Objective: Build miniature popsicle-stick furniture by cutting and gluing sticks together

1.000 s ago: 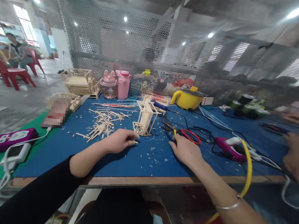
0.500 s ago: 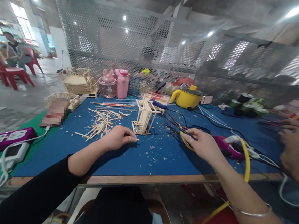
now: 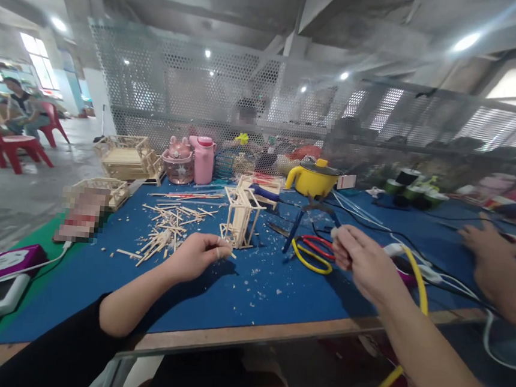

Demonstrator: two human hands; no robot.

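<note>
Between the thumb and fingers of my left hand (image 3: 193, 257) is a short wooden stick (image 3: 233, 256), its tip poking out to the right. Just beyond that hand stands a small frame of glued wooden sticks (image 3: 240, 222). My right hand (image 3: 363, 263) grips one handle of blue-handled pliers (image 3: 294, 228); their other handle hangs apart, pointing down toward the table. Below the pliers lie scissors (image 3: 321, 268) with red and yellow loop handles. A heap of loose wooden sticks (image 3: 164, 234) is spread beyond and left of my left hand.
A blue-handled tool (image 3: 265, 192) with a cable lies behind the frame. At the back stand a pink bottle (image 3: 203, 161) and a yellow pot (image 3: 316, 180). Cables and a yellow cord (image 3: 420, 277) run at right, near another person's hand (image 3: 490, 253). A phone (image 3: 83, 214) lies left.
My right hand has raised the pliers off the scissors, and they have swung wide apart. My left hand keeps the stick near the frame. The view has tilted slightly upward.
</note>
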